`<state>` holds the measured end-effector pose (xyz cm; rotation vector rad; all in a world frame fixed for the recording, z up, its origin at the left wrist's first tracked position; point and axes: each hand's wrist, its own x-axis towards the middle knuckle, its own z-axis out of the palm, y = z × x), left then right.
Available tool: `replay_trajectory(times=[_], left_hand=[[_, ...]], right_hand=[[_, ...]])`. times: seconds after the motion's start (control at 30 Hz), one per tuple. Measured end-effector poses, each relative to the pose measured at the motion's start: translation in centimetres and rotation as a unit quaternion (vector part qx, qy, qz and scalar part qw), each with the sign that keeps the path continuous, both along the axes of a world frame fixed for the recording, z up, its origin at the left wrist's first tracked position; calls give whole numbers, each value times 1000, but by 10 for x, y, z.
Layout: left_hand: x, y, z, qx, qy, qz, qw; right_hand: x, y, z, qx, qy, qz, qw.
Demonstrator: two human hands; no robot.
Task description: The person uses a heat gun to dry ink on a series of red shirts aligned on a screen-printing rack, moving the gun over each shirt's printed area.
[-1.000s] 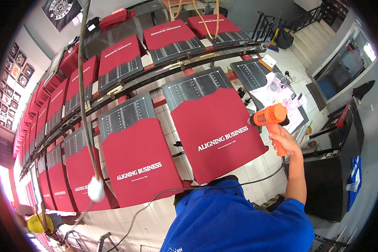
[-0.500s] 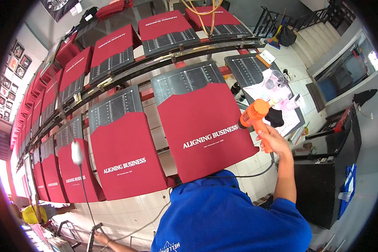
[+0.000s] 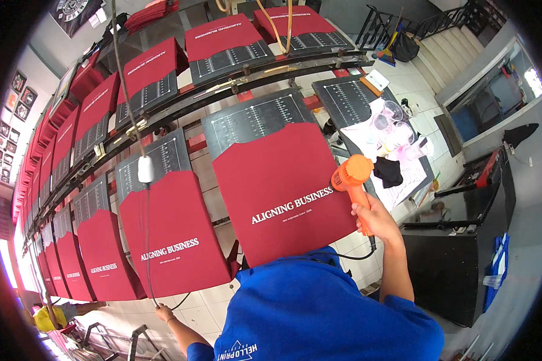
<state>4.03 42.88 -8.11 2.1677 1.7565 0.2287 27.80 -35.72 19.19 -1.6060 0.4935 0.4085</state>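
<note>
My right hand (image 3: pixel 374 218) is wrapped round the handle of an orange heat gun (image 3: pixel 351 174). Its nozzle points left, just over the right end of the white lettering on a dark red shirt (image 3: pixel 277 174). That shirt lies flat on a black board (image 3: pixel 253 117) marked with white scales. Lower left, my left hand (image 3: pixel 164 312) is closed on a thin dark cord (image 3: pixel 150 265). The cord runs up in front of a second red shirt (image 3: pixel 177 228) to a hanging white socket (image 3: pixel 146 169). From the heat gun, its own black cable (image 3: pixel 358 257) loops back toward my waist.
More boards with red shirts (image 3: pixel 105 253) extend leftward and along a far row behind a black rail (image 3: pixel 223 90). To the right, a board holds papers, clear cups (image 3: pixel 397 135) and a black cloth (image 3: pixel 388 172). A black cabinet (image 3: pixel 439 265) stands beyond. Another person (image 3: pixel 48 316) is lower left.
My left hand has risen and moved right with the cord, and the hanging socket has swung right. The heat gun has shifted slightly left and down in view, as the whole view shifted.
</note>
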Motion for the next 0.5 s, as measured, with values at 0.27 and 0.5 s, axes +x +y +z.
replay_trajectory(times=[0.27,0.5], left_hand=[[1,-27,0,-127,50,28,990],[49,-130,30,-25,179,-62,982]], right_hand=[[8,4,3,6,19,-16,1000],[9,7,4,5,22,-35,999]])
